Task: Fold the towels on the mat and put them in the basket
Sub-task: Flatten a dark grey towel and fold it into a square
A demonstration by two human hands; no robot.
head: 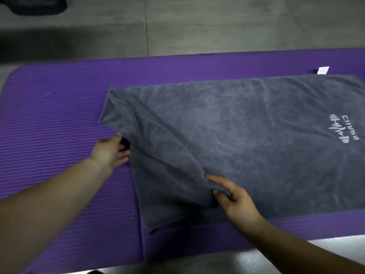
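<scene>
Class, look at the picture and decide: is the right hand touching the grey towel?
Touching. The head view shows the right hand pinching a raised fold of the towel, with cloth bunched between thumb and fingers.

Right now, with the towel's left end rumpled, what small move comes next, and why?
Probably carry the pinched fold rightward and flatten it: the right hand pinches the rumpled left end of the grey towel, raised off the mat, while the left hand touches its edge.
</scene>
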